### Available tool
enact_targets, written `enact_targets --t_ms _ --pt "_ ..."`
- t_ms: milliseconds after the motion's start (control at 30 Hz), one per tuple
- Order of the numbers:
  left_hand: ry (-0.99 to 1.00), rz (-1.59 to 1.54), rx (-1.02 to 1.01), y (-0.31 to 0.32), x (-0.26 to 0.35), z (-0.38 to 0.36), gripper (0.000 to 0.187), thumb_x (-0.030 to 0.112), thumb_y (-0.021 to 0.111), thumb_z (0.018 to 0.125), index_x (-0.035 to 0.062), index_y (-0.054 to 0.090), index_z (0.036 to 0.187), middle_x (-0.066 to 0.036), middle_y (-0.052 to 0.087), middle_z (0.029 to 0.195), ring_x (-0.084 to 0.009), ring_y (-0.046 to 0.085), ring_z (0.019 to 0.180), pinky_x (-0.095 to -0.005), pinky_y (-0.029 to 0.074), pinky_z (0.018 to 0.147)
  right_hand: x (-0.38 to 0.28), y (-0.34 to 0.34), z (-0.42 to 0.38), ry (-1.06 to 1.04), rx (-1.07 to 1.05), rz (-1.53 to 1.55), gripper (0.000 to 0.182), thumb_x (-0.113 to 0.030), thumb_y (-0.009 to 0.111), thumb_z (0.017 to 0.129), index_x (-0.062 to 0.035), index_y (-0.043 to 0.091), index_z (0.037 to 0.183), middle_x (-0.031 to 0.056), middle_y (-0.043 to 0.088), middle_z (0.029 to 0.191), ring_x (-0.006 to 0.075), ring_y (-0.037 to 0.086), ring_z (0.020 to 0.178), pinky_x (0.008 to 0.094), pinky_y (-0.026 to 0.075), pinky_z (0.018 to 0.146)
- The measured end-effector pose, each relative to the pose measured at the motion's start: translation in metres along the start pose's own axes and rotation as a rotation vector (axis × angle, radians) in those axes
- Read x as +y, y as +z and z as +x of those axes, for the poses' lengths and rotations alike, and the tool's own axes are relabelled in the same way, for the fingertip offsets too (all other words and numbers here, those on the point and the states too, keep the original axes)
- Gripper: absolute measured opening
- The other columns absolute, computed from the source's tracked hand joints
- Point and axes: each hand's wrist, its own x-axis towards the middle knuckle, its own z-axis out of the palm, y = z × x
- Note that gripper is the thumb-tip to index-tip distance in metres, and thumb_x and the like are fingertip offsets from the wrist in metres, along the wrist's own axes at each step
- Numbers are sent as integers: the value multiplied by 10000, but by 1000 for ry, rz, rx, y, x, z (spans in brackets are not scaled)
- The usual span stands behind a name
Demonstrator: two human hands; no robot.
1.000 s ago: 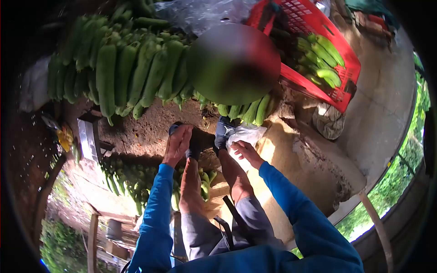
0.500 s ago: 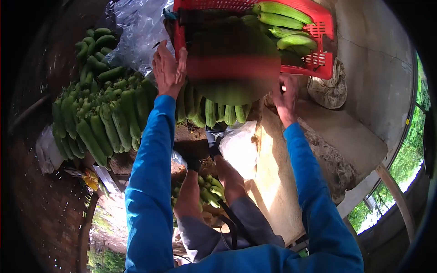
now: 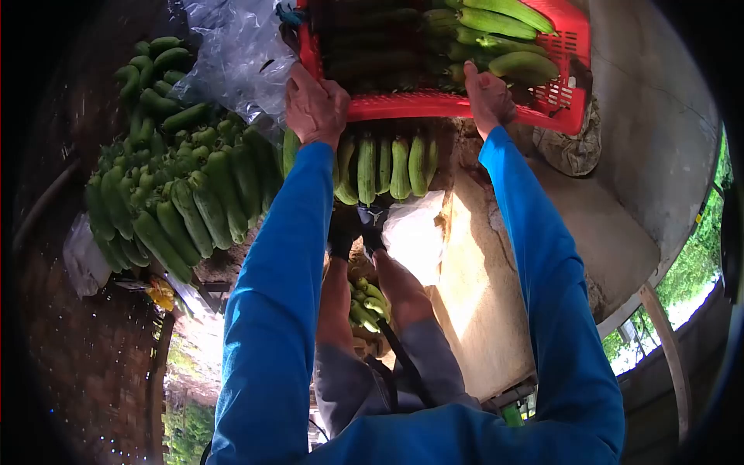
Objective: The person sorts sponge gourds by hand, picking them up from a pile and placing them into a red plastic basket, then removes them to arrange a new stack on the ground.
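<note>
A red plastic crate [image 3: 411,105] with slotted walls is at the top of the view, holding several long green gourds [image 3: 508,23]. My left hand [image 3: 316,107] is closed round its front left corner. On the right part of the front rim, my right hand [image 3: 490,99] grips with the thumb up over the edge; its other fingers are partly hidden. Below the crate's front side lies a row of more green gourds [image 3: 384,167]. The crate's left interior is in dark shadow.
A large pile of green gourds [image 3: 186,194] lies at left, beside a clear plastic sheet [image 3: 232,58]. A sack [image 3: 570,143] sits right of the crate, by a concrete wall [image 3: 643,85]. More gourds [image 3: 368,302] lie low between my legs. White plastic [image 3: 415,232] lies in sunlight.
My left hand has shifted right onto the crate's corner. My right hand has risen from below the crate to its front rim. The view has shifted slightly.
</note>
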Motion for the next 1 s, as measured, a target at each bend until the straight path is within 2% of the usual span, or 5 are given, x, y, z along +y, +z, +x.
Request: enact_targets --t_ms 233,500,600,833,1000 --pt "-15 2 -21 2 5 5 389 134 540 838 -4 439 1188 -271 591 1101 -484 579 1017 -563 475 853 -3 -7 5 8 -23 34 546 -665 592 821 -132 704 780 143 710 842 415 658 870 491 477 739" --pt "21 15 17 4 4 5 475 108 543 811 -43 429 1247 -304 575 1135 -495 568 1042 -557 467 872 -14 -18 4 61 -121 16 542 -632 549 852 -128 699 724 179 709 847 439 649 902 497 475 853" --pt "-7 36 -2 3 4 5 545 178 559 857 -15 417 1346 -272 583 1212 -482 567 1099 -522 468 918 -16 -25 5 61 -232 17 537 -623 546 869 -119 691 752 183 703 854 443 645 914 496 483 865" --pt "-52 26 -2 0 13 5 516 175 574 858 -6 432 1321 -261 583 1233 -473 578 1080 -520 463 908 -24 -31 10 55 -343 -3 535 -605 545 882 -110 701 754 189 710 878 434 654 926 521 481 857" --pt "-288 -121 4 7 6 7 394 219 618 825 -10 524 1132 -265 628 1028 -464 597 978 -521 459 839 -21 -34 5 30 -381 -48 514 -580 554 892 -104 701 767 179 708 870 414 668 884 505 503 807"
